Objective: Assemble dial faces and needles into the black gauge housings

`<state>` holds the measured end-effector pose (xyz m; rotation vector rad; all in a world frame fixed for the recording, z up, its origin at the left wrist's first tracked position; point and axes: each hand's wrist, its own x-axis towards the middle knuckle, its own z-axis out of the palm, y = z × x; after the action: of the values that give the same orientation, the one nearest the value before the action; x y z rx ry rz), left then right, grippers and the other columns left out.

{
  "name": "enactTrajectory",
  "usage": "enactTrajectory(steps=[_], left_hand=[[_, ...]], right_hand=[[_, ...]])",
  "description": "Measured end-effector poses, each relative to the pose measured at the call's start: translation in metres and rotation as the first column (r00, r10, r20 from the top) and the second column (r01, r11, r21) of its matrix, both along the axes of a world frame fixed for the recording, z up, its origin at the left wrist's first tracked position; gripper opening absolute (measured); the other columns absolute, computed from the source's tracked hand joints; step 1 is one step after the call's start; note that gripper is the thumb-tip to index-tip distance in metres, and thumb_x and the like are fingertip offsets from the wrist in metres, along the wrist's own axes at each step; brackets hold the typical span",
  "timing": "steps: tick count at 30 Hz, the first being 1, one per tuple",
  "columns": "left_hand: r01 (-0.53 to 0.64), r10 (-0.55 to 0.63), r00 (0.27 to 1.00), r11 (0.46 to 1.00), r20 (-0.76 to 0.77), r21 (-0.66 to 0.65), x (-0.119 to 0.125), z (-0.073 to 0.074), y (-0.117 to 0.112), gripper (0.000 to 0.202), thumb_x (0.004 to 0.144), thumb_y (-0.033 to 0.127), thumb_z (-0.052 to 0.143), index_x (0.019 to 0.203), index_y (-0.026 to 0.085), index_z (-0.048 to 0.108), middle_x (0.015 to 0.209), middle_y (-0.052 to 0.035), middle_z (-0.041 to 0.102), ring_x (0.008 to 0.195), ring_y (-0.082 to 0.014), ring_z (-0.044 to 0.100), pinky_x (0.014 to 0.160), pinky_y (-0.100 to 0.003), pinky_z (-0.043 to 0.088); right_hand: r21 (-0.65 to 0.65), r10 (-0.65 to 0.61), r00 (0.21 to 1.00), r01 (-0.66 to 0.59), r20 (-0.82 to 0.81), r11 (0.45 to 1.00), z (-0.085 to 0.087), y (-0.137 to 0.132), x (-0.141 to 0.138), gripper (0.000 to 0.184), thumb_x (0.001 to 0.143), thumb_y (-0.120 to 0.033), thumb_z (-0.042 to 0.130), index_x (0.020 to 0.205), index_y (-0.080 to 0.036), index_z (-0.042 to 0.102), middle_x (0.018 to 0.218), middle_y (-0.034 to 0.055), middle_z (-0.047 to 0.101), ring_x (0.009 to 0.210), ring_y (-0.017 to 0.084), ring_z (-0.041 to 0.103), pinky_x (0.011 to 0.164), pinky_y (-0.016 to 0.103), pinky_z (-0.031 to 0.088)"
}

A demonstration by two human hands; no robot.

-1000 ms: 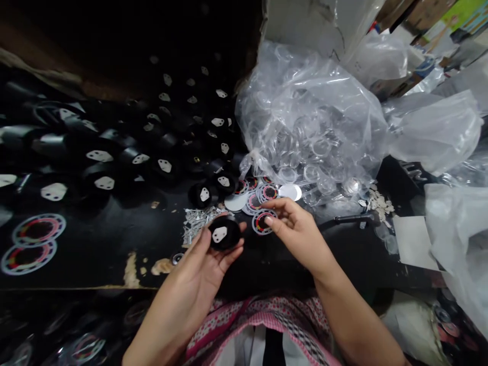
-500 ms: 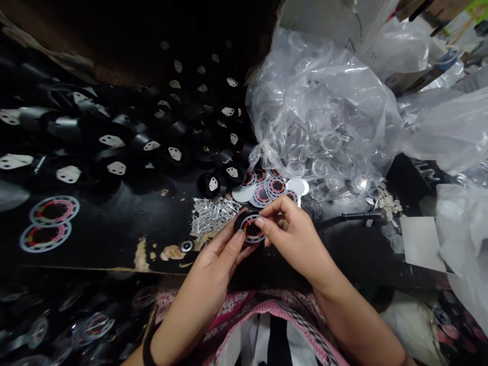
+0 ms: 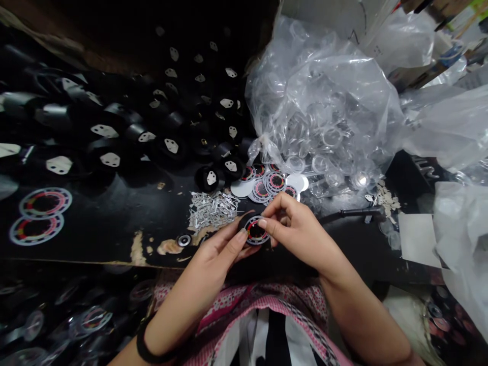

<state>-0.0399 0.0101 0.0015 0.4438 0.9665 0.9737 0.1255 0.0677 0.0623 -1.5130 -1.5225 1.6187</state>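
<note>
My left hand (image 3: 224, 245) is closed around a small round black gauge (image 3: 256, 232), its thumb on the rim of the printed dial face. From the other side my right hand (image 3: 292, 226) presses thumb and fingertips on the face near its centre; whether it pinches a tiny part there is hidden. Just beyond lies a heap of small silver pointer needles (image 3: 213, 209). Behind the hands, several loose printed dial discs (image 3: 275, 182) overlap with plain white discs (image 3: 242, 189).
Black housings with white plates (image 3: 171, 146) fill the back left. A clear bag (image 3: 324, 96) of transparent rings stands at the back right. Two larger dial discs (image 3: 36, 229) lie at the left. A dark-handled tool (image 3: 362, 212) and a white card (image 3: 417, 236) lie at the right.
The view has shifted slightly, so the things on the table sit a little farther left and higher. Both hands keep the same grip on the gauge.
</note>
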Motion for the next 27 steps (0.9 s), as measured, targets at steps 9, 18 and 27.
enactTrajectory(steps=[9,18,27], left_hand=[[0.026,-0.014,0.980,0.998,-0.196,0.056,0.003,0.002,-0.005,0.038,0.081,0.040,0.077,0.117,0.029,0.074,0.117,-0.0047,0.076,0.113,-0.0284,0.069,0.100,-0.040,0.054],[-0.339,0.335,0.939,0.939,-0.080,-0.054,-0.013,0.002,-0.011,0.022,0.086,0.029,0.072,0.108,0.025,0.073,0.114,-0.0023,0.076,0.108,-0.0209,0.070,0.095,-0.032,0.058],[-0.455,0.455,0.890,0.890,0.018,-0.007,-0.022,0.015,0.020,0.011,0.090,0.023,0.067,0.099,0.021,0.074,0.108,-0.0019,0.077,0.113,-0.0204,0.067,0.106,-0.034,0.052]], right_hand=[[0.114,0.000,0.989,-0.017,0.150,0.993,-0.007,-0.016,-0.002,0.017,0.084,-0.026,0.069,0.087,-0.021,0.053,0.080,-0.0041,0.057,0.069,0.011,0.056,0.062,0.025,0.045],[0.349,0.120,0.821,-0.363,0.558,0.864,-0.014,0.000,-0.020,0.011,0.095,-0.019,0.055,0.091,-0.017,0.065,0.092,0.0063,0.067,0.087,0.020,0.062,0.080,0.035,0.046],[0.328,-0.009,0.487,-0.576,0.874,0.749,-0.027,0.015,-0.061,0.020,0.097,-0.024,0.046,0.097,-0.013,0.063,0.094,0.0121,0.070,0.087,0.029,0.066,0.077,0.043,0.045]])
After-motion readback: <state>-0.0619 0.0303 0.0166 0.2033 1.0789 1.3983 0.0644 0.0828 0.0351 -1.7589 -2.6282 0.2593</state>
